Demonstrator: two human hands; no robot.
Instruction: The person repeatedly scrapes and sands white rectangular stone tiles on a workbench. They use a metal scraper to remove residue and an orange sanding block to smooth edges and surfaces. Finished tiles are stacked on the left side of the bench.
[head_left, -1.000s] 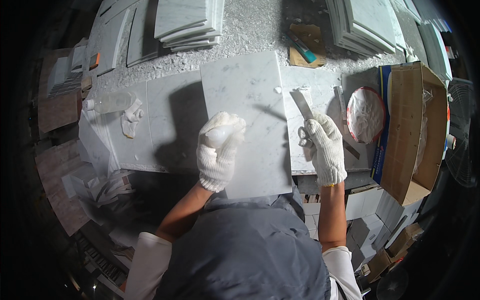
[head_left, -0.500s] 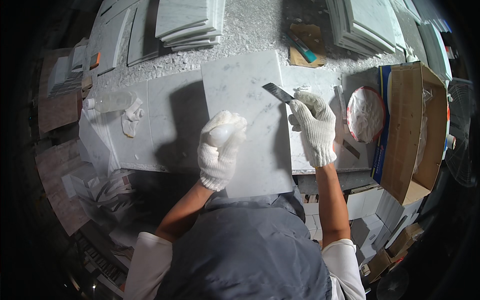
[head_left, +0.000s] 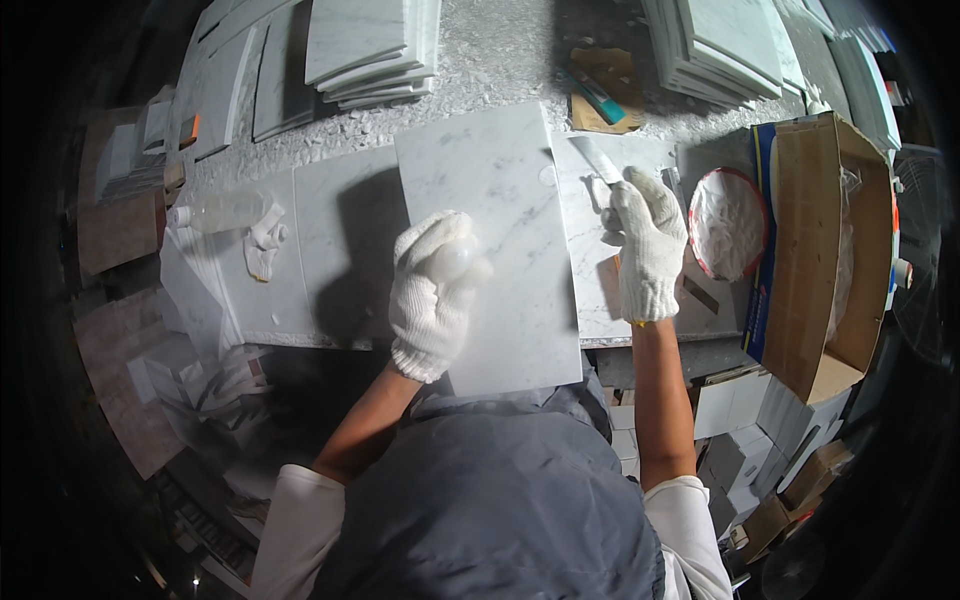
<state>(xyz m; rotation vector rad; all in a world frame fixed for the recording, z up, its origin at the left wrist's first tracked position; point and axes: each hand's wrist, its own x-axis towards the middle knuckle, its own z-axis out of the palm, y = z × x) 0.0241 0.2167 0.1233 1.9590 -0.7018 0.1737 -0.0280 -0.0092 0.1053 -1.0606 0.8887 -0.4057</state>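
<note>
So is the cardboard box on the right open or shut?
Open. The cardboard box has its flaps spread apart and its brown inside shows, with clear plastic along the far side. What it holds cannot be told.

Landmark: a white marble tile [head_left: 500, 240] is laid on the workbench [head_left: 330, 230].
Left hand [head_left: 432, 290]: gloved, pressed on the tile's left half.
Right hand [head_left: 648, 245]: gloved, a flat blade [head_left: 598, 160] is gripped just right of the tile.
Round container [head_left: 728, 222]: seen further right.
</note>
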